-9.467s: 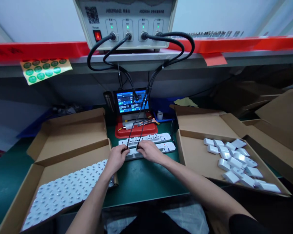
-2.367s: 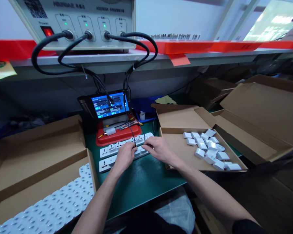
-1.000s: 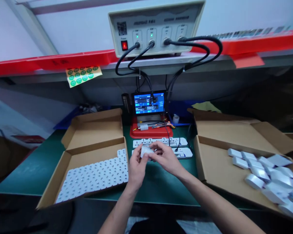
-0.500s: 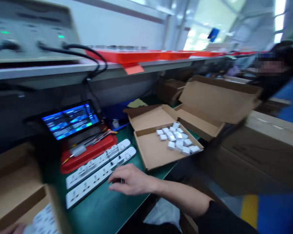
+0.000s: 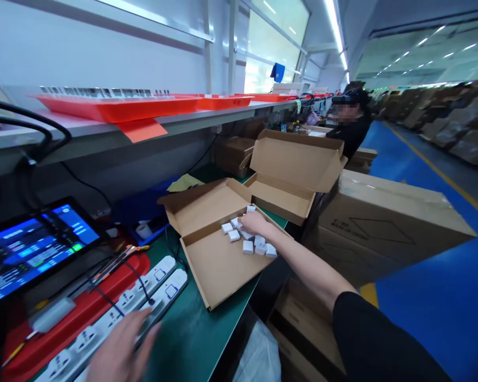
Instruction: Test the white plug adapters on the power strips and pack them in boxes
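Note:
My right hand [image 5: 256,223] reaches into an open flat cardboard box [image 5: 219,265]. Its fingers are bent down onto a small pile of white adapters [image 5: 247,246] at the box's far side, closed on one of them. My left hand [image 5: 119,347] hovers low at the bottom edge, blurred, with fingers stretched out over two white power strips [image 5: 159,281]. It holds nothing. A thin black cable [image 5: 137,278] is plugged into the nearer strip just ahead of its fingertips.
A lit tablet screen [image 5: 27,249] stands at the left behind a red tray [image 5: 103,289] of tools. A second open box [image 5: 298,159] and large cartons [image 5: 386,217] stand to the right. A co-worker [image 5: 352,127] sits further along the bench by the blue floor [image 5: 434,276].
My view has swung right. My right hand left the green mat by the strips and moved into the box of adapters. My left hand came up to the power strips.

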### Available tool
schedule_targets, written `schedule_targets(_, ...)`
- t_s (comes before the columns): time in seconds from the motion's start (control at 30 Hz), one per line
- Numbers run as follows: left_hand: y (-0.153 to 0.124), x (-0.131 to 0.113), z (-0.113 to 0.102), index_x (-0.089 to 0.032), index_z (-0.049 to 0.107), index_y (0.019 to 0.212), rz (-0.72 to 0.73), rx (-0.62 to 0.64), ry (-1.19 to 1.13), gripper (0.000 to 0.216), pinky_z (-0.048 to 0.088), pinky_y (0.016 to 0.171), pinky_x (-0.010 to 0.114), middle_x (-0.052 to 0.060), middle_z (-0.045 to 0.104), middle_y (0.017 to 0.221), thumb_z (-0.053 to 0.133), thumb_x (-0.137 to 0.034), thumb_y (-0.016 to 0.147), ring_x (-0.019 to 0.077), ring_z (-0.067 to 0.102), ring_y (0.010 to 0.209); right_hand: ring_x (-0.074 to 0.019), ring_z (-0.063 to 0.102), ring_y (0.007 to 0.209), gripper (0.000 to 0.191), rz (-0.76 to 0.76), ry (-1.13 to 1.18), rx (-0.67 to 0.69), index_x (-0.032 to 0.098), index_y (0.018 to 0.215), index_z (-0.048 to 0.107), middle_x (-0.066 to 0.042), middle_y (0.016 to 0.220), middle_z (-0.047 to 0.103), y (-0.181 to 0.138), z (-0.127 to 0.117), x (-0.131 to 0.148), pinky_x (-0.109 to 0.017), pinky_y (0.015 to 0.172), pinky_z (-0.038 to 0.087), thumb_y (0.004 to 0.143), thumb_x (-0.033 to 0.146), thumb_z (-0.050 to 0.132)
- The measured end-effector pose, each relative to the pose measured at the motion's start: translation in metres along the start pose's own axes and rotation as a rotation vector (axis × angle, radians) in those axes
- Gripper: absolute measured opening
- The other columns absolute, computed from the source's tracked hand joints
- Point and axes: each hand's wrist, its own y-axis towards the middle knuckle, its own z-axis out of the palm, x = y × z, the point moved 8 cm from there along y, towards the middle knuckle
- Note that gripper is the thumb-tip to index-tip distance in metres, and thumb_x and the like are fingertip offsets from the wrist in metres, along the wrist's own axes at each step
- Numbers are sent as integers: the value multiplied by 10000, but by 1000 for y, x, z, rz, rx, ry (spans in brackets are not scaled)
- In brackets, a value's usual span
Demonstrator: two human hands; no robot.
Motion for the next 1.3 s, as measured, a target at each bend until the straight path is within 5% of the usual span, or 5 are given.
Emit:
schedule_targets(0.23,132,-128,202,-179,565,1410,278,560,-60,500,489,1092,438,171,649,1393,587,-237,914,319,617,1282,-301,719,1029,456,-88,4,70,198,1214,715,-133,1107,769,1,27,6,-331,872,495,851,464,788)
schedule_targets(0.5,158,-141,258,-131,663,1230,151,621,59,354,489,1029,441,216,672,1265,508,-130,912,327,642,1156,-308,685,1084,293,-176,48,47,131,1104,738,-185,1146,749,-14,39,25,-329,926,464,826,221,720)
schedule_targets(0.77,90,-125,102,-234,716,1159,7,379,-320,315,518,920,351,96,671,1127,466,-391,1051,218,662,989,-230,675,858,274,-280,709,-256,201,1110,697,-79,1003,741,-52,-20,42,-309,759,507,894,370,698)
schedule_targets(1.07,-93,55,-70,-248,702,1261,-559,-92,-88,394,576,868,381,60,761,1181,655,-482,947,250,719,945,-227,658,1134,334,-842,980,1,288,1379,640,-73,1268,701,-131,-55,252,-383,995,528,1055,310,560)
schedule_targets(1.3,-128,108,-98,-201,697,1242,-493,5,173,311,539,988,406,88,753,1217,589,-296,967,281,700,1118,-268,706,979,278,-946,411,-24,187,1284,617,-131,1148,729,-142,-30,404,-350,847,525,1026,205,512)
